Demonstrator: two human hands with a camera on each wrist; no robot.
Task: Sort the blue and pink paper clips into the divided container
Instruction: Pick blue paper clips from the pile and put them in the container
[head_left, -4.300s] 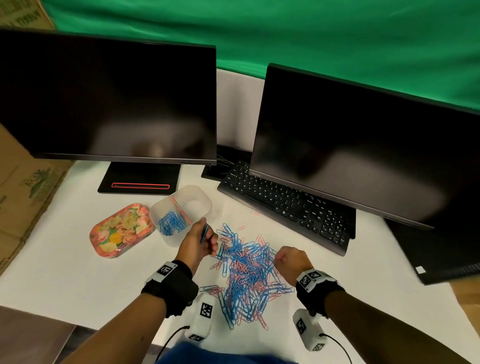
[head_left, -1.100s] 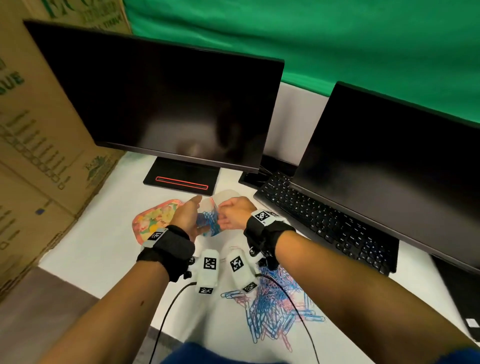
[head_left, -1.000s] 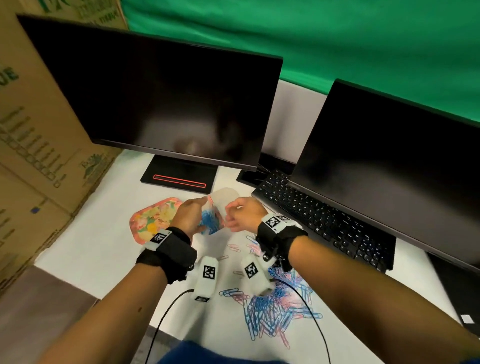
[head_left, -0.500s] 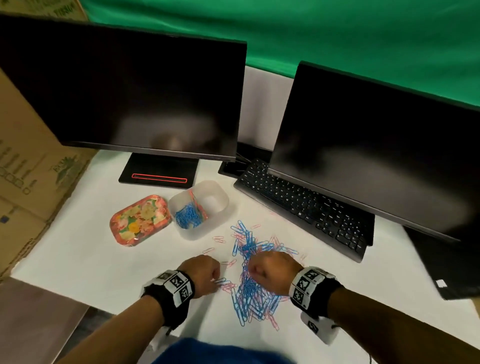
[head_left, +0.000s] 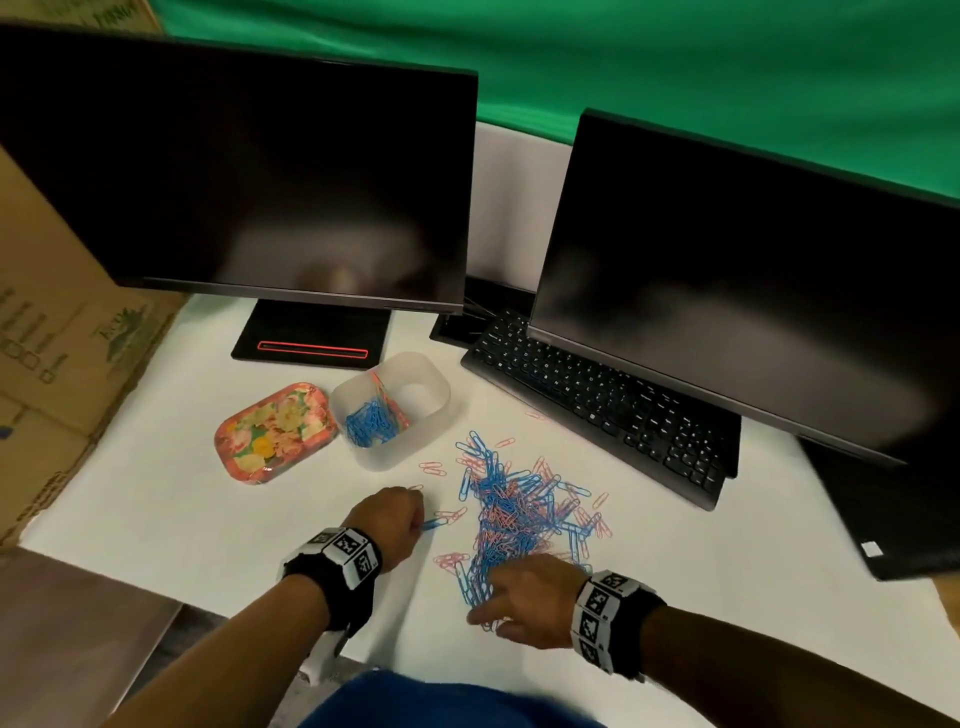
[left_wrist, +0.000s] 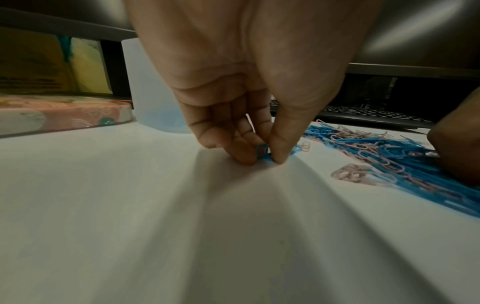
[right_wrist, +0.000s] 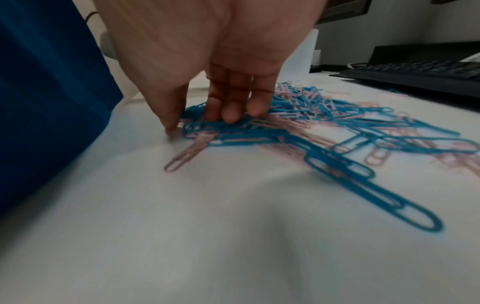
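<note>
A heap of blue and pink paper clips (head_left: 519, 509) lies on the white table. My left hand (head_left: 421, 519) is at the heap's left edge, thumb and fingers (left_wrist: 244, 156) pinching a blue clip (left_wrist: 262, 151) down on the surface. At the heap's near end my right hand (head_left: 493, 603) has straight fingers (right_wrist: 230, 111) pressed onto blue clips (right_wrist: 233, 125), its thumb touching the table. The translucent divided container (head_left: 436, 410) stands behind the heap. Its left compartment holds blue clips (head_left: 369, 421), and a few pink clips (head_left: 387, 397) lie along the divider.
A floral tin (head_left: 272, 434) lies left of the container. Two dark monitors (head_left: 249, 171) and a black keyboard (head_left: 597, 400) stand behind and to the right. A cardboard box (head_left: 47, 332) borders the table's left side. Loose pink clips (head_left: 434, 470) lie scattered around the heap.
Both hands left the container and came down to the heap. In the last half second the right hand slid to the heap's near end and spread its fingers; the left now pinches a blue clip.
</note>
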